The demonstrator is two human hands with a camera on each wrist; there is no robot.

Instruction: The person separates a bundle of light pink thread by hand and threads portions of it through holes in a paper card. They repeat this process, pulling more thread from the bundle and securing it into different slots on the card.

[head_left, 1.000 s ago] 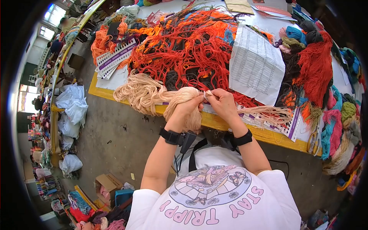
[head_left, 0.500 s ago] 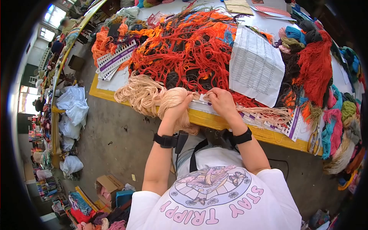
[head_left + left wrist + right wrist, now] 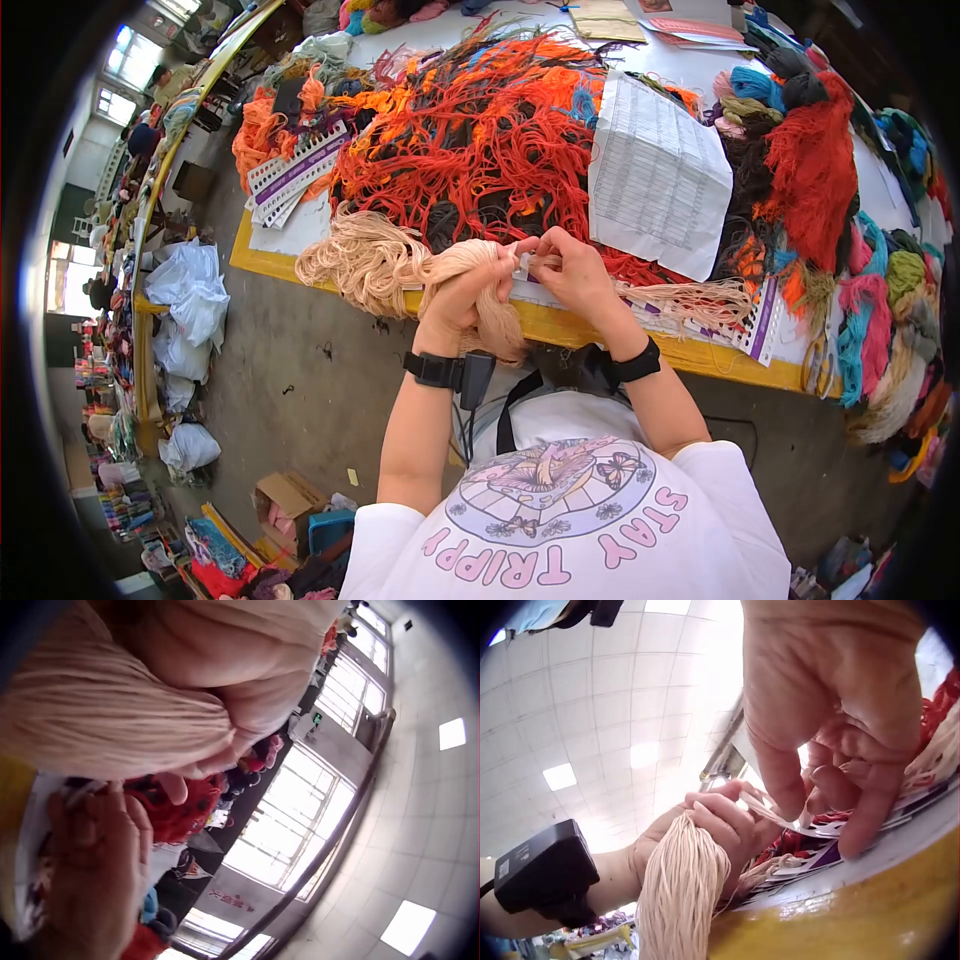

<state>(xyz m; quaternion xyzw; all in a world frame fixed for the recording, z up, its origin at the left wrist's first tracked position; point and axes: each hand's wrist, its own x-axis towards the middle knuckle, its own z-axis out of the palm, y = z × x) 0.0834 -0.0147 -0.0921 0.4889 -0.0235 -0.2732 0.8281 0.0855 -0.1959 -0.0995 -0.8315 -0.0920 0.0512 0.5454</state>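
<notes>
My left hand point(image 3: 462, 290) grips a thick skein of beige yarn point(image 3: 465, 262), its looped end hanging below the fist in the right wrist view. To the left, the rest of that yarn lies in a loose heap point(image 3: 360, 255) along the table's front edge. My right hand point(image 3: 575, 275) pinches a few pale strands point(image 3: 759, 806) leading from the left hand, and the fingertips of both hands come close together. A small white piece point(image 3: 522, 265) shows between them. Under the right hand lies a white and purple card with punched holes point(image 3: 826, 856).
A tangled red, orange and black yarn pile point(image 3: 470, 150) covers the table behind the hands. A printed sheet point(image 3: 660, 175) lies on it at right. More beige strands point(image 3: 690, 300) lie over hole cards at the front edge. Scissors point(image 3: 820, 360) are at the right corner.
The hands were drawn slightly apart half a second ago, with strands between them; now the left hand has come back to the right hand's fingertips. The skein stays in the left hand.
</notes>
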